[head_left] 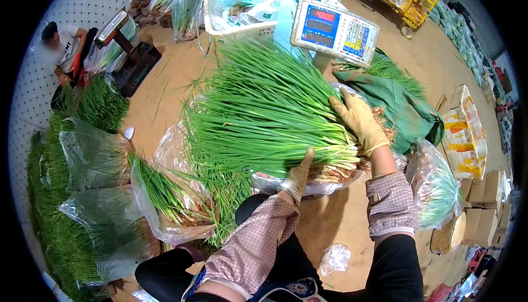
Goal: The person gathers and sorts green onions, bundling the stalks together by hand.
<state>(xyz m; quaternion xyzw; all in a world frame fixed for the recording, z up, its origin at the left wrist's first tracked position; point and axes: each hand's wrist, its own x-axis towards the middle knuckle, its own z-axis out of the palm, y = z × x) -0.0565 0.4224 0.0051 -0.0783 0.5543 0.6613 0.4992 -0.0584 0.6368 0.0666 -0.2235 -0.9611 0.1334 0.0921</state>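
A large bunch of green onions [269, 109] lies across the scale, green tops to the left, white stems and roots to the right. My left hand [297, 176], in a tan glove, grips the near side by the stems. Its thumb lies on top; its other fingers are hidden. My right hand [360, 119], gloved too, grasps the far side near the roots, fingers over the stalks. Behind the bunch stands the scale's display [335, 31], its top row lit red and reading about 4.800. Plastic sheeting shows under the bunch.
Bagged green onions [96, 153] line the left side. A white basket [242, 30] holds blue and white bags. Green cloth [399, 101] and a filled bag [432, 186] lie right. Another person [69, 49] sits by a second scale [135, 65]. A yellow cart [418, 0] stands behind.
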